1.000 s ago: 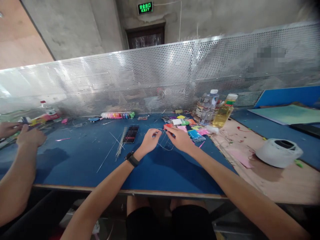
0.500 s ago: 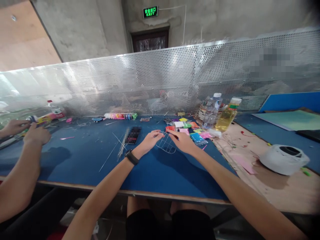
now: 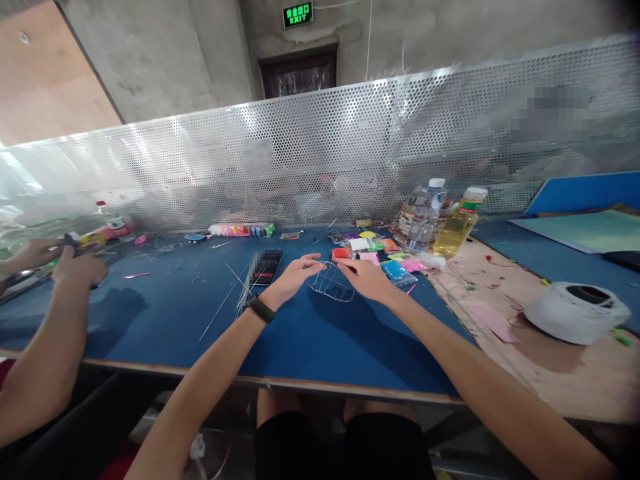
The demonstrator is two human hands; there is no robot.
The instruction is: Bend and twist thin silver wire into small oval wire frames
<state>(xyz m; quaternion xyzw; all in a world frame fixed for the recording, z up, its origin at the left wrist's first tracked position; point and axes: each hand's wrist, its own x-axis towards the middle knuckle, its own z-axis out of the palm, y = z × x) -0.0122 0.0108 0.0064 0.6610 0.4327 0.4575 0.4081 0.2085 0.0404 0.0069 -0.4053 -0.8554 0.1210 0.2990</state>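
Between my hands is a small wire frame (image 3: 334, 295), a grid of thin silvery wire with a curved lower edge. My left hand (image 3: 297, 275), with a dark band on its wrist, pinches the frame's upper left part between thumb and fingers. On the other side my right hand (image 3: 367, 277) has its fingers closed on the upper right part of the wire. A black phone (image 3: 266, 268) lies left of my left hand, with loose straight wires (image 3: 220, 312) beside it. Small colourful packets (image 3: 395, 270) are spread just beyond my right hand.
A clear bottle (image 3: 425, 213) and a bottle of yellow liquid (image 3: 457, 223) stand behind the packets. At right sits a white rounded object (image 3: 575, 313) on bare wood. A co-worker's hands (image 3: 80, 267) are at far left. A perforated metal screen (image 3: 310, 153) borders the table's back.
The view has shifted slightly. My left fingers have spread a little at the wire frame, and the frame is tilted flatter. The co-worker's hands have moved slightly.
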